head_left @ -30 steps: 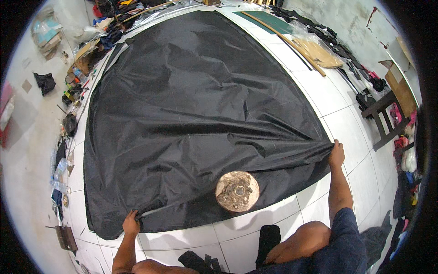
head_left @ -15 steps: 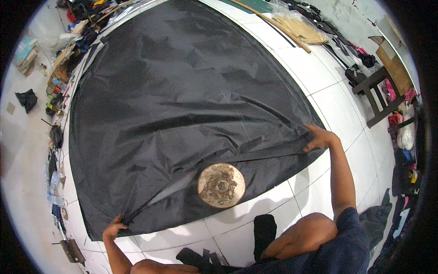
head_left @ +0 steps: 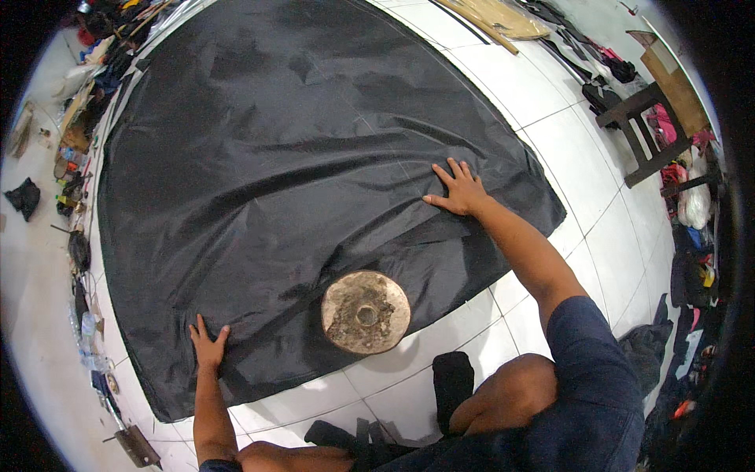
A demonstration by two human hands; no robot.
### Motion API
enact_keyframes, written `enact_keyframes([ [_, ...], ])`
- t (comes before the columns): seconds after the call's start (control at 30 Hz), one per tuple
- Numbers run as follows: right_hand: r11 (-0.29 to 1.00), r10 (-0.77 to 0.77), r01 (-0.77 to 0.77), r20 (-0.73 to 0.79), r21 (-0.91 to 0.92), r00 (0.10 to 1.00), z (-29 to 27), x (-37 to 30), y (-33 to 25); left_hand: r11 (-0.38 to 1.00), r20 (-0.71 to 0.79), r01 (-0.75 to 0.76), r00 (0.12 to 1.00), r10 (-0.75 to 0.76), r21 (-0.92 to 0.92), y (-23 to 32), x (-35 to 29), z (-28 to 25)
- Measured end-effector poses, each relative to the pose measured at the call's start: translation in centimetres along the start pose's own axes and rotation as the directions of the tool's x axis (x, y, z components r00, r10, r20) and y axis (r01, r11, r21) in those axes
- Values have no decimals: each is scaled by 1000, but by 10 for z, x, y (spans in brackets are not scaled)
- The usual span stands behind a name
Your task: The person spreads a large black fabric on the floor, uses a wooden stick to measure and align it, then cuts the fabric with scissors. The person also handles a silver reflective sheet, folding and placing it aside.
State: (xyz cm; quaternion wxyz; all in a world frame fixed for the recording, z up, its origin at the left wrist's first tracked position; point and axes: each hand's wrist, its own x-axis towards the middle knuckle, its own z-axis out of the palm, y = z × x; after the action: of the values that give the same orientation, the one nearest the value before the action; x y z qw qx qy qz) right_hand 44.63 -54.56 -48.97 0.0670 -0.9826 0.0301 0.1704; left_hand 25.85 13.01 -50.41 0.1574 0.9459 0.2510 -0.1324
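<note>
A large sheet of black fabric (head_left: pixel 259 118) lies spread over the tiled floor, with wrinkles running across its nearer half. My right hand (head_left: pixel 460 190) presses on it right of the middle, fingers spread. At the near left, my left hand (head_left: pixel 208 344) rests on the cloth with its fingers apart. Neither hand holds anything. Between them, close to the fabric's near edge, a round, stained disc (head_left: pixel 366 312) with a hole at its centre sits on top of the cloth.
White floor tiles (head_left: pixel 582 157) border the sheet. A dark wooden stool (head_left: pixel 649 134) stands at right among bags and bundles. Long wooden sticks (head_left: pixel 480 23) lie at the far right edge. Clutter (head_left: pixel 79 181) lines the left side, with a black bag (head_left: pixel 23 198) beyond.
Both hands have let go of the fabric's near edge and moved forward onto it, the right one also to the left. The fold along the near edge now lies flatter.
</note>
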Motion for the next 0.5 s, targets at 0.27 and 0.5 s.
enact_keyframes([
  [0.27, 992, 122, -120, 74, -35, 990, 9, -40, 2, 995, -72, 1, 997, 7, 103, -14, -27, 19],
  [0.5, 996, 87, -88, 36, 7, 996, -20, -32, -14, 980, -157, -181, 969, 193, 85, -21, -1, 15],
])
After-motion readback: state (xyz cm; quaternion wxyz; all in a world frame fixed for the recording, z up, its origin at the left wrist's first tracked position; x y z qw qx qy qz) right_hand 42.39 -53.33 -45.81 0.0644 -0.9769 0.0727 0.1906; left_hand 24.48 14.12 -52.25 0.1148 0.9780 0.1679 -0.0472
